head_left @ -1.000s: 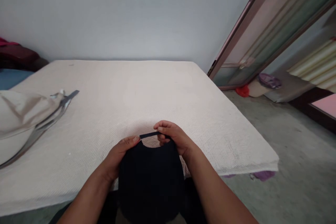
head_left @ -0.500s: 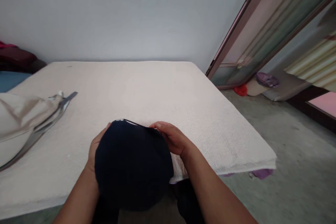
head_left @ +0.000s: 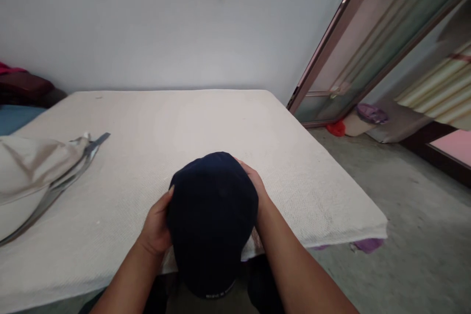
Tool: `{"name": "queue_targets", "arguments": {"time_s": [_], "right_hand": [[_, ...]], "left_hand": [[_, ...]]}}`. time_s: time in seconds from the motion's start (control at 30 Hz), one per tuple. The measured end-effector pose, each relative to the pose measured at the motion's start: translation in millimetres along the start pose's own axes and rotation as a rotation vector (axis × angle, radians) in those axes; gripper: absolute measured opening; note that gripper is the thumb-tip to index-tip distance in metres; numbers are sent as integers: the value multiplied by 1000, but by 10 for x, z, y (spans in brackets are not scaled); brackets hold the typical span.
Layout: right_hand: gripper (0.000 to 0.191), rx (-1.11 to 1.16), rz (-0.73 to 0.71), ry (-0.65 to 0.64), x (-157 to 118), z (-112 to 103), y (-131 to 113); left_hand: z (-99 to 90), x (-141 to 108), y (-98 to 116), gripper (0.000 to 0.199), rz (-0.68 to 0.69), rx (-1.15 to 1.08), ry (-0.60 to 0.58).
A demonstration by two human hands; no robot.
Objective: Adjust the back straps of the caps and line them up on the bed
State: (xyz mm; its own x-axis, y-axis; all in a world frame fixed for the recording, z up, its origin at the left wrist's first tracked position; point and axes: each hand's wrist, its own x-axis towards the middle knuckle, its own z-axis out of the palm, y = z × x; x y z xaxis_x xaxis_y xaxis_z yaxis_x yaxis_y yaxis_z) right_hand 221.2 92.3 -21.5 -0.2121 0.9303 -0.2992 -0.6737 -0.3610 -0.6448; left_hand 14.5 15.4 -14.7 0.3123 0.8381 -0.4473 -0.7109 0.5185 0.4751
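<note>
A dark navy cap is held between my two hands over the front edge of the table. Its rounded crown faces up and away, and the brim end with small pale lettering points down toward me. My left hand grips the cap's left side, thumb on the outside and the other fingers mostly hidden. On the far right side, my right hand is closed round the cap's edge, its fingertips out of sight behind it. To the left on the table lies a beige cap with a grey edge.
A pale textured cover lies over the table, which meets a white wall. Dark red and blue items sit at the far left. On the floor at right stands a bin with a purple liner, beside a red thing.
The navy cap has shifted right and been turned, so its strap side no longer shows and the lettered brim end does. My left hand has moved right with it.
</note>
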Motion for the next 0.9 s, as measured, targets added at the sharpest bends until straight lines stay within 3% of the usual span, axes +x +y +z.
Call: {"name": "queue_targets", "arguments": {"time_s": [0.1,0.27,0.43,0.6,0.8,0.9], "right_hand": [[13,-24,22,10,21,11,71],[15,-17,212,-155,-56,43,227],[27,-19,433,-296,-222,59,333],[40,10,463,-461,-394,43,338],[33,120,496,-420,-504,52,393],[29,192,413,-331,-517,84,428]], "left_hand": [[-32,76,158,34,191,-131,51],[-162,155,473,49,463,-277,70],[-327,156,630,50,515,-286,15],[-457,152,714,49,506,-269,-54],[-624,150,794,46,541,-306,-16],[-611,204,758,41,589,-345,54]]}}
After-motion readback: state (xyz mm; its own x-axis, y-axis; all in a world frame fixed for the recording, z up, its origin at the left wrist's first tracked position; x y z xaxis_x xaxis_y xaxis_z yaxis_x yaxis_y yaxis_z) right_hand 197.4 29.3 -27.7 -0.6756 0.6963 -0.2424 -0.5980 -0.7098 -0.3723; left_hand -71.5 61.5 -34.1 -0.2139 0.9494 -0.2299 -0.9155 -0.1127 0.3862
